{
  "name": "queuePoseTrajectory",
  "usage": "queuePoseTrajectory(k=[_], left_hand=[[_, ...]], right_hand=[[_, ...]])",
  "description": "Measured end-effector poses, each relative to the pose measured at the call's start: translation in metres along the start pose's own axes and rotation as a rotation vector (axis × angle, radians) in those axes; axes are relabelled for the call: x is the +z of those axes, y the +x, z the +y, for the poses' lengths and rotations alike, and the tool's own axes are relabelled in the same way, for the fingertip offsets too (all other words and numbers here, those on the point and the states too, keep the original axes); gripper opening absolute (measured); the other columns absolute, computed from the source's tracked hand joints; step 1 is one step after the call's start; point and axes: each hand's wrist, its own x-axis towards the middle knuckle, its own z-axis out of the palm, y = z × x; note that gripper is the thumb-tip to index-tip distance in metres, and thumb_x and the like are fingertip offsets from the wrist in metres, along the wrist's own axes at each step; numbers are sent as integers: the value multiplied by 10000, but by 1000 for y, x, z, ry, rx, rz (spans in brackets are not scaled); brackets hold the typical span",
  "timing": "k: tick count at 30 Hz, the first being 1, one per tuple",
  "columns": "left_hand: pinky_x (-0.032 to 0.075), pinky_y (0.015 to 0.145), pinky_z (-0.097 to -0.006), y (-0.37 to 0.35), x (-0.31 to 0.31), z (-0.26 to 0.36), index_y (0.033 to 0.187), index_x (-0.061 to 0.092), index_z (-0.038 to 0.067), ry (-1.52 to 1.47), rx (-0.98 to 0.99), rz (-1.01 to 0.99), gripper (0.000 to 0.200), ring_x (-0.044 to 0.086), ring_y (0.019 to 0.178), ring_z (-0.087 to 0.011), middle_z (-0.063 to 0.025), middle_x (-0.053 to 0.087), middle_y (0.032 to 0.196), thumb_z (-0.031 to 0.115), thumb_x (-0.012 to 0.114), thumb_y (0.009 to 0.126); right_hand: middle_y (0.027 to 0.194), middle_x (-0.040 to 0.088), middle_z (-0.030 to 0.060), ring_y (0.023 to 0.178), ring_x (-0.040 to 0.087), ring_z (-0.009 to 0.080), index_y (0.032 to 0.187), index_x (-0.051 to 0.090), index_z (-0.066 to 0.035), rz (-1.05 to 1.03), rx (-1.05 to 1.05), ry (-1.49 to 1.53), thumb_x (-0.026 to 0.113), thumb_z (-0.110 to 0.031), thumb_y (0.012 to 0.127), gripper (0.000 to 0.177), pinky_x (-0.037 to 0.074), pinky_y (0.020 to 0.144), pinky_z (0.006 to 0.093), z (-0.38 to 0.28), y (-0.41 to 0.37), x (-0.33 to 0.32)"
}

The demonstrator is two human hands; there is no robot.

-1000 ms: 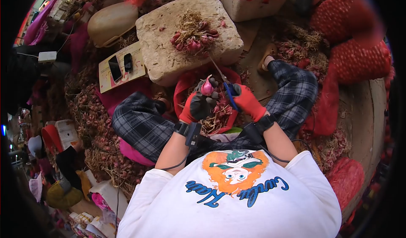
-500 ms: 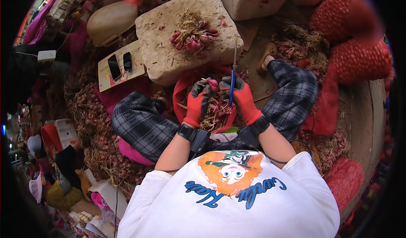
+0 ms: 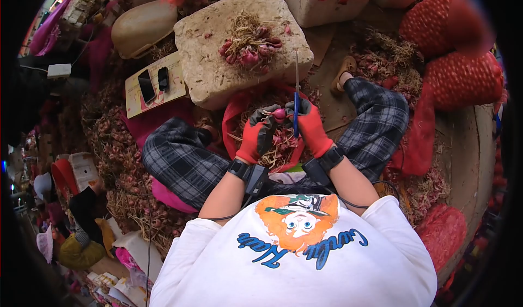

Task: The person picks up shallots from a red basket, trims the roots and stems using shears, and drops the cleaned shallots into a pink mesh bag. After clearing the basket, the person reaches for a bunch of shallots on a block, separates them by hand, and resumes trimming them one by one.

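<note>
My left hand, in a red glove with dark grey fingers, is closed on a small pink-purple shallot at its fingertips. Dry roots or stem stick out from the shallot toward the left. My right hand, gloved alike, grips a knife by its blue handle. Its long thin blade points away from me, over the edge of the pale foam block. The fingertips of both hands meet near the shallot. Below them a red mesh bag lies open between my legs, with shallots and dry stalks inside.
A bunch of shallots lies on the foam block. Two dark devices rest on a board to its left. Loose shallots cover the left floor. Filled red mesh sacks stand at the right. A foam box stands behind.
The shallot has turned and sits lower between the fingertips, its stringy end now pointing left. My right hand and the knife have shifted slightly left, and the blade has tilted a little.
</note>
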Motion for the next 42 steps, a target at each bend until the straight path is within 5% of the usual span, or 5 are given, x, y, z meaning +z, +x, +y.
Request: queuePoseTrajectory(k=[7, 14, 26, 35, 42], left_hand=[[467, 855, -257, 6, -1, 13, 1287, 409, 26, -596, -409, -139, 447, 570, 972, -149, -62, 589, 1067, 302, 498, 947], [456, 860, -263, 3, 4, -1, 1260, 469, 29, 105, -69, 20, 406, 543, 996, -119, -41, 577, 1086, 144, 596, 892], [424, 905, -254, 3, -7, 2, 1186, 536, 15, 292, 36, -89, 404, 539, 1011, -108, -31, 584, 1106, 47, 668, 805], [444, 897, -256, 3, 11, 22, 1249, 484, 7, 45, -39, 31, 404, 546, 1020, -114, -46, 570, 1130, 36, 603, 864], [437, 906, -253, 5, 7, 10, 1243, 480, -1, 250, -21, -21, 424, 541, 1028, -111, -46, 564, 1139, 10, 616, 841]], right_hand=[[967, 614, 58, 865, 584, 112, 1078, 540, 12, -104, -181, -136, 641, 10, 782, 313, 497, 758, 248, -18, -11, -5], [931, 618, 37, 862, 585, 111, 1080, 559, 12, -55, -41, 61, 636, -2, 789, 301, 484, 761, 236, -7, -12, -13], [899, 646, 83, 827, 600, 145, 1037, 551, -11, -202, -557, -787, 656, -62, 780, 282, 486, 723, 315, -28, -12, -4], [890, 620, 53, 785, 607, 140, 1014, 551, -7, -42, 120, 146, 636, -40, 799, 233, 503, 699, 285, 15, -1, -33], [929, 634, 70, 848, 618, 137, 1052, 552, -4, -124, -137, -90, 660, -35, 790, 286, 508, 736, 273, -23, -10, -7]])
